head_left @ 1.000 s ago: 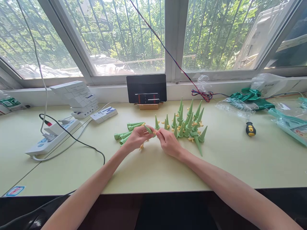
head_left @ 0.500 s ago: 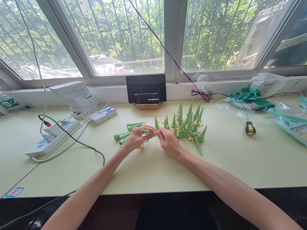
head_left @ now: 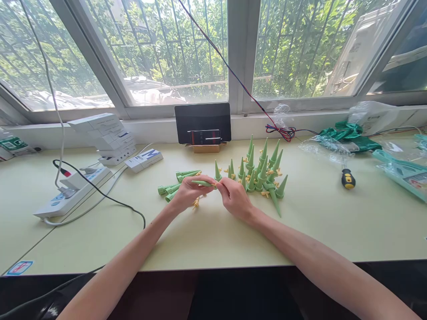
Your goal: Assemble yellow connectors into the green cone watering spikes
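1. Behind the pale table [head_left: 213,240], windows show foliage; the table's side edges are cut off.
2. The left hand [head_left: 191,192], fingers curled, pinches a green spike [head_left: 202,182], partly hidden by its fingers.
3. The right hand [head_left: 234,195] is nearly closed at the spike's yellow end; its grip is unclear.
4. Green cones [head_left: 263,173] overlap, obscuring their bases.
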{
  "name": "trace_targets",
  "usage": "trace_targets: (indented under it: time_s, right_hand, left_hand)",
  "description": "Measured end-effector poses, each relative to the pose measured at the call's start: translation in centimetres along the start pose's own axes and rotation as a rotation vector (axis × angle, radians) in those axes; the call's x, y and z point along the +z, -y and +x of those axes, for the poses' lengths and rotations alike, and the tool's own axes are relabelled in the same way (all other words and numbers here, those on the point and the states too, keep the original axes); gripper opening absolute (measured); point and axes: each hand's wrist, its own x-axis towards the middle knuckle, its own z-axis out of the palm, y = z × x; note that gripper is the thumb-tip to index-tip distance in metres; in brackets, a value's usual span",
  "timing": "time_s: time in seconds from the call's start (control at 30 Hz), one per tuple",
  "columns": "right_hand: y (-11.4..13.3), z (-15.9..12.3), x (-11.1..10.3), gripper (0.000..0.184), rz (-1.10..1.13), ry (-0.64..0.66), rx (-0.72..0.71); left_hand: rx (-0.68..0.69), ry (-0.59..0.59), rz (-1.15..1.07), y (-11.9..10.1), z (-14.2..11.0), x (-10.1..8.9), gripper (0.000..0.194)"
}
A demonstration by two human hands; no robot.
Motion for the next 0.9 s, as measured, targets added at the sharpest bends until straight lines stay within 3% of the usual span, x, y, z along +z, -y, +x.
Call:
trace_targets:
  time_s: [0.4,0.63,0.9]
  right_hand:
    - [-0.1,0.0,0.1,0.029,-0.133,-0.010,-0.051]
    - [-0.1,0.0,0.1,0.029,-0.225,0.005,0.020]
    - [-0.1,0.1,0.3,0.030,-0.151,0.003,0.078]
  left_hand:
    - [-0.005,0.006,-0.024,0.3,0.0,0.0,0.014]
    - [0.159,-0.064,0.218,1.0,-0.2,0.4,0.015]
    - [0.439,-0.108,0.475,1.1,-0.1,0.6,0.015]
